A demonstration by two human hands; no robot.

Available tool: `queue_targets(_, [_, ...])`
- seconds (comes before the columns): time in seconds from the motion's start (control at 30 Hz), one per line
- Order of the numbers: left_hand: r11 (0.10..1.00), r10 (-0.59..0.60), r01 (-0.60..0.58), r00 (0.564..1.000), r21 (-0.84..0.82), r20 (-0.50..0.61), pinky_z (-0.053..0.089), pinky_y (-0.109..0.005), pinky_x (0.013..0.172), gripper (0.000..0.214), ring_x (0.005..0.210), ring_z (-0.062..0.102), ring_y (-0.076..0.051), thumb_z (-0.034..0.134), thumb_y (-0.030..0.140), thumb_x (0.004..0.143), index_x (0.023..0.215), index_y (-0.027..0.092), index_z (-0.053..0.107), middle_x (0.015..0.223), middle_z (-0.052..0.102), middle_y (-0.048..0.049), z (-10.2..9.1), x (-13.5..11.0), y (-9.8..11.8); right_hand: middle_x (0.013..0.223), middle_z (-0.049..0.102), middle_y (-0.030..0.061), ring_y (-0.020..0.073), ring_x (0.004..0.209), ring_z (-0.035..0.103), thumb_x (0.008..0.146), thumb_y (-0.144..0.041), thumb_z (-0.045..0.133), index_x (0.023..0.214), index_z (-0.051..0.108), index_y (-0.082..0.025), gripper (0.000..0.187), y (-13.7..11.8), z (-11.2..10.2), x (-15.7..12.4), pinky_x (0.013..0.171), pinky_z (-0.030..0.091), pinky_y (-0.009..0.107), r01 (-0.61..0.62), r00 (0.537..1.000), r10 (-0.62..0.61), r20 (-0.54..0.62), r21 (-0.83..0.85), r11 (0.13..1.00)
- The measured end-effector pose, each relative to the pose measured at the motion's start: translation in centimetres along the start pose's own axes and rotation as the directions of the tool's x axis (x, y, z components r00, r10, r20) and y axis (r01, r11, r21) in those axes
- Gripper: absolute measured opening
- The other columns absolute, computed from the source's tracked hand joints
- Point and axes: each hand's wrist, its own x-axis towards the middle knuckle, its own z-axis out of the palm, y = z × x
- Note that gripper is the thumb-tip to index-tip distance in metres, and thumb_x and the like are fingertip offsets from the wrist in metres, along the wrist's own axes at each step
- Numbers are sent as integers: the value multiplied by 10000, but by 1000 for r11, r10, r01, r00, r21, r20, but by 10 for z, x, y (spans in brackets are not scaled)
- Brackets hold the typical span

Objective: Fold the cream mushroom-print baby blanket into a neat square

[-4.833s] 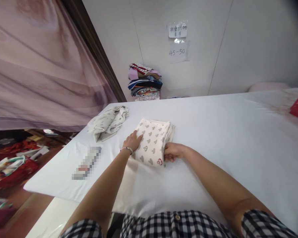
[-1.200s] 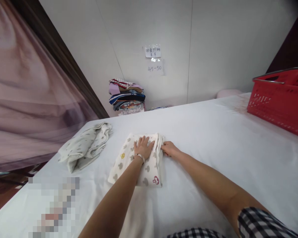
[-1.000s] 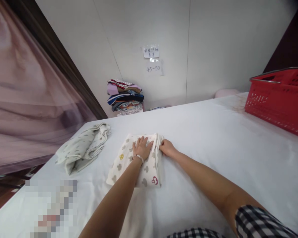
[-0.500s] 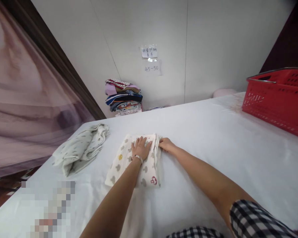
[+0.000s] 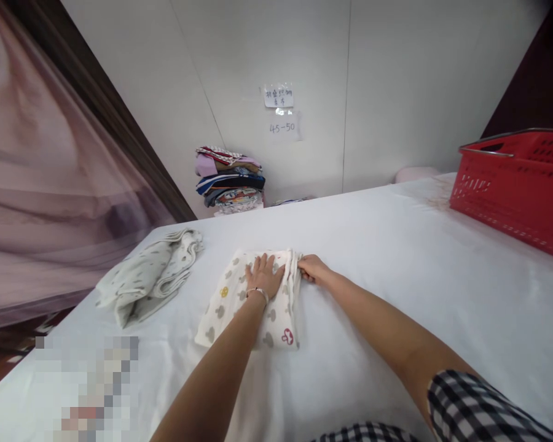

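A folded white cloth [image 5: 230,313] with grey, yellow and red mushroom prints lies on the white-covered table [image 5: 373,245]. My left hand [image 5: 265,276] rests flat on top of it, fingers spread, a bracelet at the wrist. At the cloth's upper right corner, my right hand [image 5: 314,269] pinches the edge of its layers between closed fingers. The fingertips of that hand are partly hidden. To the left lies another cloth [image 5: 152,276], pale with small dark marks, loosely folded and apart from both hands.
A red plastic basket [image 5: 516,190] with a metal handle stands at the right. Beyond the far table edge is a stack of folded fabrics [image 5: 230,178] against the wall. A pink curtain [image 5: 50,184] hangs at left. Handwritten paper signs [image 5: 281,113] are on the wall.
My right hand has moved slightly to the right, drawing the cloth's edge outward a little. My left hand stays flat on the cloth, barely shifted.
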Motion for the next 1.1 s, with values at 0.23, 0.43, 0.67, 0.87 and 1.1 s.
queue_targets(0.23, [1000,3,-3,1000,2,5,71,-522,1084,663,1360,119,-239,183,599,825,1369,246,319,1477,204,-22,-1,-1,1,315,409,-47,78,312,411,631,-163,545,502,516,-162,133,-1,5,17,371,286,182,39,992,-56,-116,-146,988])
queue_targets(0.43, [1000,-5,5,1000,3,1,72,-523,1086,671,1358,132,-246,177,612,818,1369,256,316,1472,219,-17,-2,-2,2,374,484,-26,88,357,463,678,-204,529,579,589,-146,130,7,1,20,417,324,183,73,985,-102,-139,-204,976])
queue_targets(0.67, [1000,-7,7,1000,16,14,68,-526,1084,653,1362,112,-241,178,583,828,1376,250,302,1476,205,-23,-1,-1,3,329,434,-34,85,323,428,676,-252,565,536,571,-147,174,-1,4,31,388,300,187,61,981,-100,-169,-222,973])
queue_targets(0.87, [1000,6,-6,1000,8,7,65,-524,1084,662,1361,117,-243,170,601,826,1374,253,304,1476,207,-23,-1,-2,3,360,457,-41,81,366,452,676,-225,544,565,567,-155,134,0,2,28,394,307,171,82,962,-122,-244,-168,982])
queue_targets(1.1, [1000,6,-6,1000,-4,15,57,-531,1079,649,1360,115,-255,201,595,828,1369,256,317,1477,204,-28,-2,-3,3,459,521,-28,83,385,470,761,-266,478,687,575,-149,169,5,-6,30,392,335,176,100,954,-124,-272,-99,990])
